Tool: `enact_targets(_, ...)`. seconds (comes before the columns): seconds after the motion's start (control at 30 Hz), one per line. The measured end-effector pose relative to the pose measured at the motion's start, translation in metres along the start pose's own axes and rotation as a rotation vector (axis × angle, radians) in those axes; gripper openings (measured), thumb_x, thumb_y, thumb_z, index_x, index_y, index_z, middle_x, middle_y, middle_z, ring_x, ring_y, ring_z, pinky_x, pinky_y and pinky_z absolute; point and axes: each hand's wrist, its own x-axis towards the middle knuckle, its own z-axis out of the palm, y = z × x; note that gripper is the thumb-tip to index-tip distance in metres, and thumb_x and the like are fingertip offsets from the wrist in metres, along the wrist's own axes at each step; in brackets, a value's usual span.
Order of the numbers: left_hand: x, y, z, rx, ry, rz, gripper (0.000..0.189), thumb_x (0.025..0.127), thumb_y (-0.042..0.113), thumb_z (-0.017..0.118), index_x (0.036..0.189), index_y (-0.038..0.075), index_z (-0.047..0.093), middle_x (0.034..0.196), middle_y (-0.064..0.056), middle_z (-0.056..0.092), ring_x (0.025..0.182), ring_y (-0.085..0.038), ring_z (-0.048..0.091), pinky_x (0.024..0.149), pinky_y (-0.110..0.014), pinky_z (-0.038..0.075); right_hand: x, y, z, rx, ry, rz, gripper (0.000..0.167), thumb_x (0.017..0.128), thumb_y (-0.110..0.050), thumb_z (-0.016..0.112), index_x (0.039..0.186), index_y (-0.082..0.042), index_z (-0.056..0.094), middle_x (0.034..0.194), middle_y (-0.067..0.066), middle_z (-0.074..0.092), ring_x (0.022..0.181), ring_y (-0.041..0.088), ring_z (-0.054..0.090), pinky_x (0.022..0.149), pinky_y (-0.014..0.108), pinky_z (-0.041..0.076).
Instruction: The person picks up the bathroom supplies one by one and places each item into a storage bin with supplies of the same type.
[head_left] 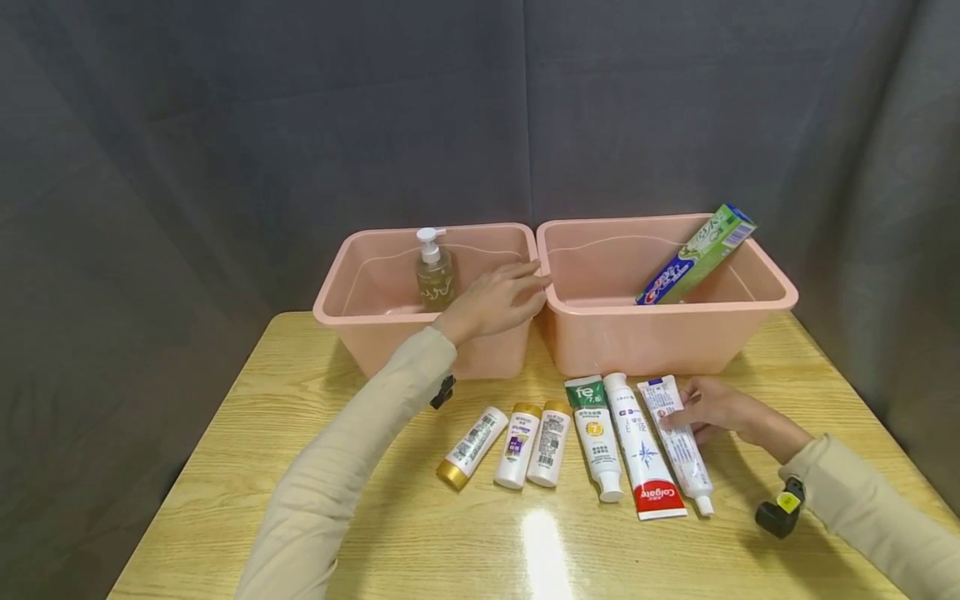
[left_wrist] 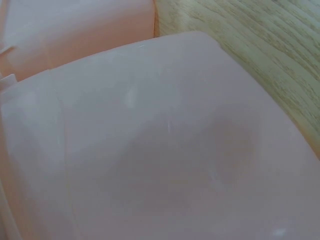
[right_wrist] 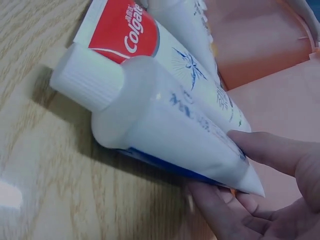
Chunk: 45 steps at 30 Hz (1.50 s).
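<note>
Head view: A person's right hand [head_left: 723, 410] pinches a white tube [head_left: 678, 450] by its flat end, thumb on one side and fingers on the other. The tube lies in front of the right bin [head_left: 637, 342], toward the right edge of the table [head_left: 247, 467]. The left hand [head_left: 498, 302], fingers extended and grasping nothing, reaches to the adjoining rims of both bins along the far edge; whether it presses them is unclear. The step appears to be picking up the tube; the next move likely calls for a secure pinch and a lift clear of its neighbour, marked "Colgate" in white on red [head_left: 640, 442]. A third tube [head_left: 597, 442] reads "fe" on green. Print on the held tube, three gold-capped bottles [head_left: 472, 446] and a green-and-blue box [head_left: 697, 254] is too small or blurred to read surely.
</note>
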Motion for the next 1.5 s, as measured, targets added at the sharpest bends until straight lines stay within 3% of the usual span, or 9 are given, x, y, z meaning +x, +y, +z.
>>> enact_targets(0.2, -0.001, -0.001, 0.0, 0.002, -0.001, -0.003, 0.047, 0.106, 0.041, 0.037, 0.148, 0.023, 0.049, 0.158, -0.005, 0.033, 0.145, -0.026, 0.028, 0.119, -0.042, 0.021, -0.003, -0.001, -0.004, -0.02, -0.019, -0.025, 0.036, 0.085, -0.012, 0.078, 0.102, 0.008, 0.052, 0.089, 0.01, 0.061, 0.077, 0.019, 0.065, 0.067, 0.038, 0.059)
enact_targets(0.43, -0.001, -0.001, -0.002, -0.001, -0.001, -0.011, 0.047, 0.106, 0.041, 0.037, 0.148, 0.023, 0.049, 0.158, -0.005, 0.034, 0.146, -0.026, 0.027, 0.119, -0.042, 0.02, -0.003, -0.001, -0.008, 0.056, -0.08, -0.06, 0.04, 0.086, -0.01, 0.076, 0.11, 0.01, 0.051, 0.089, 0.009, 0.064, 0.08, 0.021, 0.066, 0.07, 0.04, 0.06)
enact_targets(0.8, -0.001, 0.0, 0.001, -0.006, -0.003, 0.0, 0.048, 0.106, 0.041, 0.036, 0.147, 0.022, 0.049, 0.158, -0.005, 0.034, 0.146, -0.025, 0.027, 0.119, -0.042, 0.021, -0.006, -0.001, -0.01, 0.066, -0.079, -0.063, 0.047, 0.085, -0.009, 0.076, 0.116, 0.01, 0.045, 0.096, 0.012, 0.059, 0.081, 0.021, 0.064, 0.07, 0.04, 0.059)
enact_targets(1.13, 0.0, 0.0, 0.0, -0.006, -0.015, -0.007, 0.05, 0.106, 0.044, 0.034, 0.149, 0.023, 0.048, 0.159, -0.005, 0.033, 0.147, -0.026, 0.026, 0.118, -0.044, 0.023, -0.009, -0.003, -0.015, 0.021, -0.087, -0.099, 0.061, 0.085, -0.011, 0.076, 0.127, 0.019, 0.042, 0.102, 0.016, 0.057, 0.085, 0.022, 0.063, 0.074, 0.041, 0.059)
enact_targets(1.5, 0.0, -0.001, 0.0, -0.019, -0.033, -0.025, 0.051, 0.106, 0.045, 0.032, 0.151, 0.025, 0.045, 0.16, -0.004, 0.029, 0.146, -0.024, 0.026, 0.116, -0.047, 0.026, -0.013, -0.012, -0.022, 0.006, -0.121, -0.135, 0.051, 0.088, -0.011, 0.074, 0.124, 0.015, 0.049, 0.103, 0.013, 0.058, 0.09, 0.023, 0.061, 0.078, 0.042, 0.058)
